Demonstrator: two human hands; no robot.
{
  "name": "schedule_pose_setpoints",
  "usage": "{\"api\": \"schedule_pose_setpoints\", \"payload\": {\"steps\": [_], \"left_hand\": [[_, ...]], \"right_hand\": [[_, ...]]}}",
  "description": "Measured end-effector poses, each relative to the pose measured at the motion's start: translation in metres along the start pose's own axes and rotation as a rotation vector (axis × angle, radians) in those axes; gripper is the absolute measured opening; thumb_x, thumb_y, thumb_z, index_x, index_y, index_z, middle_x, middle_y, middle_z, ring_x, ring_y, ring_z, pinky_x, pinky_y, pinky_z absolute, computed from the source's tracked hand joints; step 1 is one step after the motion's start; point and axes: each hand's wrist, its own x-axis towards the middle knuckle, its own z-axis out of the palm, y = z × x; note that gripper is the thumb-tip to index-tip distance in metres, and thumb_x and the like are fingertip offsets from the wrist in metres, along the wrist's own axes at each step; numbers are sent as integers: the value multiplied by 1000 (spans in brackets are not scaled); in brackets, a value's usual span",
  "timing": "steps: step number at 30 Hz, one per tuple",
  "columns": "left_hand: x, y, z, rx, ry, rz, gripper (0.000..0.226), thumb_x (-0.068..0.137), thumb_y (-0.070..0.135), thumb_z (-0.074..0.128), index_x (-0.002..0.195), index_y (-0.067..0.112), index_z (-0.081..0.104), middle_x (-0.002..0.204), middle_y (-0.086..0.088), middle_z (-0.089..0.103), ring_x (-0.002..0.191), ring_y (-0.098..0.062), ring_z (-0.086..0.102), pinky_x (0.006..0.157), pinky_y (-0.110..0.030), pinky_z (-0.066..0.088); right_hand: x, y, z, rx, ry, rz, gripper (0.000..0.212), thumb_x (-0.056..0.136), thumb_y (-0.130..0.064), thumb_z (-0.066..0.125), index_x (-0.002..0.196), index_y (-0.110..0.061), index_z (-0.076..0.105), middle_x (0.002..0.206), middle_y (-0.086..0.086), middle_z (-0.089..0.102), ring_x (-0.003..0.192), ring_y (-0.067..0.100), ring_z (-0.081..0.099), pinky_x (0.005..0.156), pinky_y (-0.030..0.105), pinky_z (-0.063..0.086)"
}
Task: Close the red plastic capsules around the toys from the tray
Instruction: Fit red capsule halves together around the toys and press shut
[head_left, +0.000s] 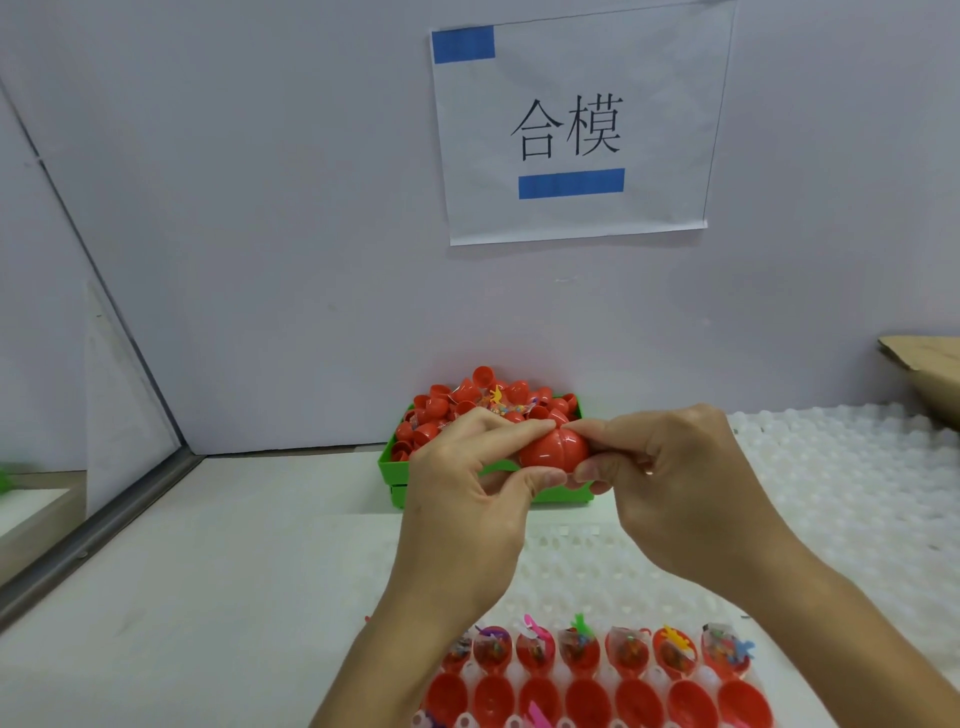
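A red plastic capsule (551, 449) is held above the table between both hands, its two halves pressed together with a seam down the middle. My left hand (467, 499) pinches its left half with thumb and fingers. My right hand (670, 483) pinches its right half. At the bottom, a white dimpled tray (597, 582) carries a row of open red capsule halves with bagged toys (582, 649) in them, and a row of empty-looking red halves (589, 701) nearer to me.
A green bin (395, 467) heaped with red capsules and toy bags stands against the back wall behind my hands. More white dimpled trays (852, 467) lie to the right. A cardboard box (924, 369) sits at the far right. A metal rail (104, 525) borders the left.
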Motion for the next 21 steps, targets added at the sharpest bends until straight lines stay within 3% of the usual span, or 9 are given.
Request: {"api": "schedule_pose_setpoints", "payload": {"steps": [4, 13, 17, 21], "left_hand": [[0, -2, 3, 1, 11, 1, 34, 77, 2, 79, 103, 24, 77, 88, 12, 64, 92, -13, 65, 77, -27, 57], [-2, -5, 3, 113, 28, 107, 34, 80, 5, 74, 109, 21, 75, 88, 12, 61, 88, -14, 65, 76, -31, 58], [0, -5, 1, 152, 34, 138, 38, 78, 11, 67, 111, 28, 73, 88, 12, 62, 87, -15, 64, 73, -33, 58], [0, -5, -1, 126, 19, 121, 30, 79, 11, 66, 104, 25, 75, 88, 12, 62, 88, -17, 65, 70, -33, 58]], "right_hand": [[0, -1, 1, -77, 12, -77, 24, 78, 8, 61, 83, -7, 78, 63, -1, 71, 59, 18, 64, 53, 31, 49], [-1, 1, 8, -200, -2, -148, 22, 77, 4, 56, 82, -5, 76, 60, -1, 68, 53, 15, 58, 54, 24, 46], [-2, 1, 8, -81, -42, -89, 20, 82, 3, 66, 90, -11, 77, 66, -6, 69, 61, 15, 60, 56, 24, 47], [-2, -7, 5, 178, -48, 18, 25, 89, -11, 65, 98, -32, 77, 80, -13, 75, 73, 7, 71, 66, 23, 57]]}}
